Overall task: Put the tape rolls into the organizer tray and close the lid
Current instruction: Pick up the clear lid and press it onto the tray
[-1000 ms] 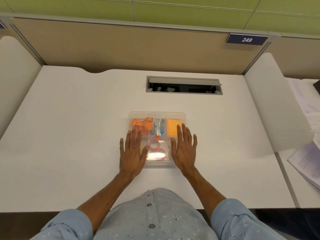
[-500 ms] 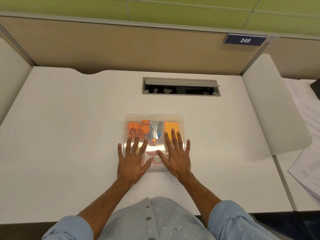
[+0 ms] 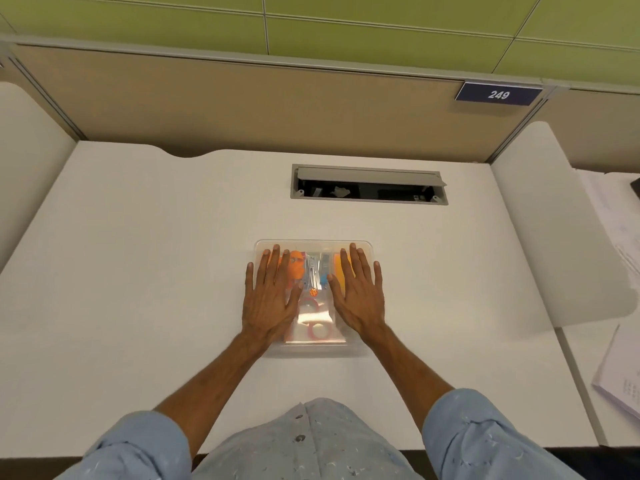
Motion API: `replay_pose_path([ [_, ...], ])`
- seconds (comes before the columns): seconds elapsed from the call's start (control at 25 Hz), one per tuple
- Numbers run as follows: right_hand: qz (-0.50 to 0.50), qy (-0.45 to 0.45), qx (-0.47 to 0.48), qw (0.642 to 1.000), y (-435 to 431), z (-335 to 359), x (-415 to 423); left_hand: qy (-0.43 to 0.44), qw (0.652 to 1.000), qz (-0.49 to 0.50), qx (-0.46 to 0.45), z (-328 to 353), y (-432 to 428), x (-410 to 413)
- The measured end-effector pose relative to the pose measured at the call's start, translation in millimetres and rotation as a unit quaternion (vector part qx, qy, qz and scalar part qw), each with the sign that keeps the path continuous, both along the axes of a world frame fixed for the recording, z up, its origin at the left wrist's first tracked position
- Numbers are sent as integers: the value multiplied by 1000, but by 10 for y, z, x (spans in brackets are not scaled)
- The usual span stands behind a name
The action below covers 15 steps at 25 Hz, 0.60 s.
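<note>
A clear plastic organizer tray (image 3: 313,242) sits in the middle of the white desk with its clear lid lying on top. Pink tape rolls (image 3: 320,330) show through the lid in the near compartment. Orange items, a stapler and a blue piece fill the far compartments. My left hand (image 3: 272,295) lies flat on the lid's left side, fingers spread. My right hand (image 3: 358,293) lies flat on the lid's right side, fingers spread. Neither hand holds anything.
An open cable slot (image 3: 369,185) is set into the desk behind the tray. White divider panels stand at both sides, the right one (image 3: 554,230) close by. Papers (image 3: 620,368) lie on the neighbouring desk at the right.
Both hands slid from the tray's near half toward its far edge, staying flat on the lid and moving apart to the sides.
</note>
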State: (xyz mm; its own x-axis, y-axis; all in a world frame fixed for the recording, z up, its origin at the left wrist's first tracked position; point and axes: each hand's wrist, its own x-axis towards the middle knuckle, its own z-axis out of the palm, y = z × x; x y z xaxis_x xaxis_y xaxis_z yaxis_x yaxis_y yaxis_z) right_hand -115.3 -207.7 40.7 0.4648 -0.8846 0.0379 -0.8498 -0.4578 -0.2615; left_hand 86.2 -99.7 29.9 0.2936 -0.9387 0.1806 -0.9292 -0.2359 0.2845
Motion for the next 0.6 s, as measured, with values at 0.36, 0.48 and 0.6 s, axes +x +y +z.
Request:
replay_pose_path([
  [0.36,12,22,6,1000,-346,-156,91,-27,997,53,48,-197,-265,232],
  [0.48,5,15,15,1000,-330,-142,99,-12,997,59,58,-183,-250,217],
  [0.6,2,9,30,999,-337,-135,97,39,996,50,56,-165,-272,231],
])
